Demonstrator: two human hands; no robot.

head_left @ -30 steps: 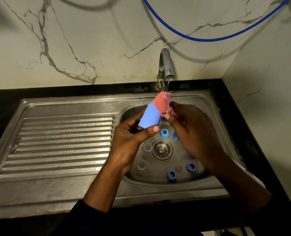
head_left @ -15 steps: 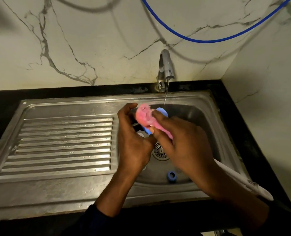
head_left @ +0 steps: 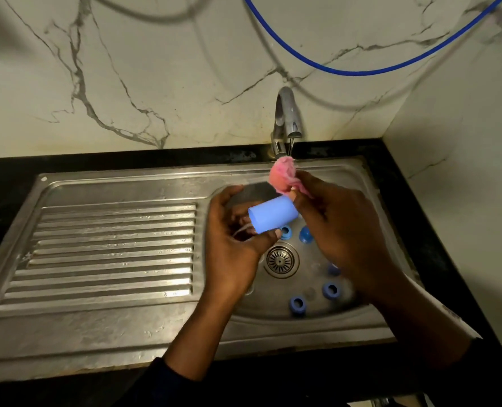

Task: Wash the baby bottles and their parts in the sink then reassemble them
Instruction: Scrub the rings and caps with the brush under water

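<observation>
With your left hand [head_left: 235,245] gripping the blue bottle [head_left: 273,214] on its side over the sink [head_left: 317,324] and your right hand [head_left: 340,227] pinching the pink sponge [head_left: 283,176] just under the tap [head_left: 286,118], wet the sponge, then push it inside and twist firmly.

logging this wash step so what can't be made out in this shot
Head view only:
- Far end of the blue cap, gripped by the left hand: turned away behind the right hand.
- Right part of the sink basin: under the right hand and forearm, so blue rings cannot be counted.
- Any stream under the tap: hidden by the pink scrubber in the right hand.
- Clear piece in the left palm: too blurred to name.
</observation>
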